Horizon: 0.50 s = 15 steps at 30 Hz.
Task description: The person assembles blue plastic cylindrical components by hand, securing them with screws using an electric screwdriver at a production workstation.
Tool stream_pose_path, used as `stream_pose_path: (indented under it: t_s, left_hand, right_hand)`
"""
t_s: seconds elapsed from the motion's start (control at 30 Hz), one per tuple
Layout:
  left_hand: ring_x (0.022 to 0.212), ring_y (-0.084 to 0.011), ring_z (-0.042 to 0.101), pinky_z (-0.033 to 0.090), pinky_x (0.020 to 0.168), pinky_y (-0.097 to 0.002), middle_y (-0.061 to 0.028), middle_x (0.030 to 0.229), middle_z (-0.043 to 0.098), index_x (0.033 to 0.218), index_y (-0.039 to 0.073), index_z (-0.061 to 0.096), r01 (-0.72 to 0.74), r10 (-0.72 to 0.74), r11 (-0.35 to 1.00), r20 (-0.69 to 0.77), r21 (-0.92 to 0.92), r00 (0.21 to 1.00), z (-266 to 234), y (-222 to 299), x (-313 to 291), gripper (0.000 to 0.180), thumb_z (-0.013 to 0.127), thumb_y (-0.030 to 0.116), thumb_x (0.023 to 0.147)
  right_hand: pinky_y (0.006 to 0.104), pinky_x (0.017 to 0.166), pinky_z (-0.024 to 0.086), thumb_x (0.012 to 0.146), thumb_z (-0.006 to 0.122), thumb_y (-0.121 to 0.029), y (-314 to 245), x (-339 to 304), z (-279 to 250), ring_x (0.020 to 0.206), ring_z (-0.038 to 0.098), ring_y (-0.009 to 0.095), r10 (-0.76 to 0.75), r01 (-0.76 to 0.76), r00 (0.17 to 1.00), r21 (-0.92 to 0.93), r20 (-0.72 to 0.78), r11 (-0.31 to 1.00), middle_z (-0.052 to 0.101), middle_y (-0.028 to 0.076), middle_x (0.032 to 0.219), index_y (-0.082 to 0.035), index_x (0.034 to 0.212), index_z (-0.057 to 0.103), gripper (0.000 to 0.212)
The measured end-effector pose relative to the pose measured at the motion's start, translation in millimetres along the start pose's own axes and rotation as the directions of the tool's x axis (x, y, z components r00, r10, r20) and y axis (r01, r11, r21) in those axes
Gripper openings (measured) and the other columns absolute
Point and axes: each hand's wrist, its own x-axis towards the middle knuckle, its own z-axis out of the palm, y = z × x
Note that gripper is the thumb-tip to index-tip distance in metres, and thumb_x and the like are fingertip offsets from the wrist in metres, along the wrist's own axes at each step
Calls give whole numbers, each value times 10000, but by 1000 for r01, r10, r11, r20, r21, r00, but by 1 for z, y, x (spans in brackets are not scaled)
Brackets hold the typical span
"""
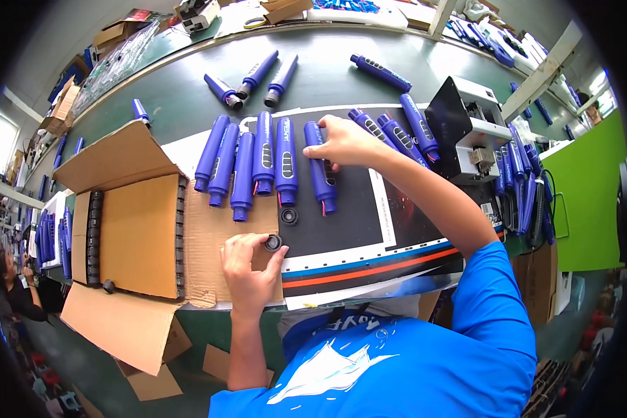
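My right hand (347,143) is closed around the upper part of a blue cylindrical handle (324,187), whose lower end points toward me with a short red wire showing. Between the thumb and fingers of my left hand (247,270) is a round black cap (273,242), held just over the cardboard's edge. A second black cap (289,216) lies on the dark mat, beneath the end of another blue handle (285,157). Several more blue handles (242,177) are lined up to the left, some with wires at their lower ends.
An opened cardboard box (143,237) on the left has rows of black caps (180,244) along its sides. Other handles (380,72) lie farther back. At right stands a black-and-white machine (470,132), near a green panel (585,195). A person (21,282) is at far left.
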Motion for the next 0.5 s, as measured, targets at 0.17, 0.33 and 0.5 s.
stream_pose_path:
  t_s: [0.17,0.33,0.5]
  left_hand:
    - [868,-247,610,483,816,-373,-90,880,651,941,37,654,22,-15,992,58,-120,998,7,13,-13,336,881,125,709]
    - [738,-222,538,392,725,-362,-50,813,588,949,69,637,137,-139,990,146,25,979,47,71,-19,395,890,221,686]
    - [809,-250,549,359,767,-383,-67,853,584,1026,60,651,34,-37,999,266,17,963,79,99,-6,428,855,186,671]
  right_hand:
    - [271,665,531,823,765,-291,6,-75,-17,783,638,114,-69,81,996,310,-49,947,661,59,897,29,1142,613,476]
    - [287,730,508,822,743,-191,25,-155,-2,807,604,118,-133,375,894,556,-427,742,616,43,889,17,1036,592,334]
    - [290,647,491,766,657,-114,59,-191,34,720,565,172,186,723,509,535,-840,438,543,81,887,-23,1022,544,294]
